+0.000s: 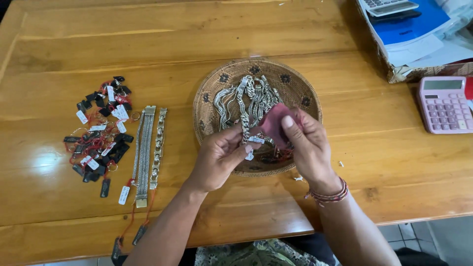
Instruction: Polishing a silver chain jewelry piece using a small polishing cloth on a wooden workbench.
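both hands are working just above the near rim of a round woven basket [295, 86] that is sitting on a wooden table [148, 39]. the left hand [219, 157] is pinching a silver chain bracelet [244, 120] between thumb and fingertips, its fingers curled narrow around the chain near a small white tag [256, 140]. the bracelet is running up from that grip into the basket, where it is joining a heap of silver bracelets [249, 98]. the right hand [306, 143] is closing on a dark red cloth [276, 123], thumb on top and fingers folded beneath, pressing the cloth against the chain just beside the left fingertips. the two hands are nearly touching, with the cloth between them. both forearms are coming up from the bottom edge, angled inward, and the right wrist is wearing red thread bands [329, 194].

to the left, well apart from the hands, two flat silver bracelets [148, 152] are lying straight side by side, next to a pile of black and red tags [101, 130]. a pink calculator [443, 104] is resting at the right edge.
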